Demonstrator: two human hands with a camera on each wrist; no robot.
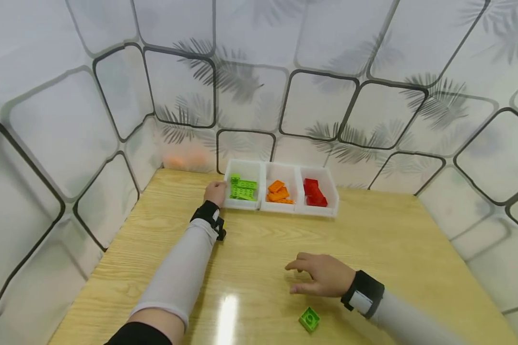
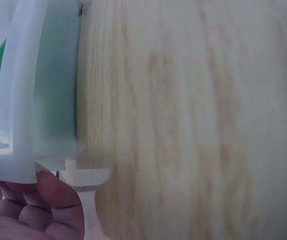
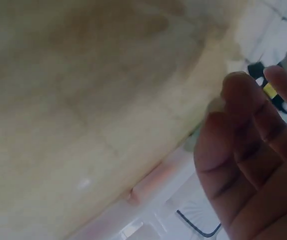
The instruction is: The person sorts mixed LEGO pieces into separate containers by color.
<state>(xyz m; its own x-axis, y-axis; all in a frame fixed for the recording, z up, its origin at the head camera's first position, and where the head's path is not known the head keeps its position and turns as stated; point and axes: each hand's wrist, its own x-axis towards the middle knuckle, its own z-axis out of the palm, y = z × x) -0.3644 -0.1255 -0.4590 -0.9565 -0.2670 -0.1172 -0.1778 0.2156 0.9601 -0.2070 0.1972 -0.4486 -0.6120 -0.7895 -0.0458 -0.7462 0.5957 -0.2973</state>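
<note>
My left hand [image 1: 216,193] grips the left edge of a white bin [image 1: 241,204] that holds green toy bricks [image 1: 243,189]. Close up in the left wrist view, the fingers [image 2: 62,192] curl at the bin's lower corner [image 2: 21,165]. Nothing is held by my right hand [image 1: 325,275], which hovers over the table's near right part with loosely bent fingers, thumb apart. Just below it in the head view, a single green brick [image 1: 309,319] lies on the wood, not touching the hand.
Joined to the green bricks' bin are a middle bin [image 1: 277,208] with orange bricks [image 1: 278,191] and a right bin [image 1: 333,201] with red bricks [image 1: 314,192]. The row stands at the back of the wooden table [image 1: 371,230], before a patterned curtain [image 1: 319,105].
</note>
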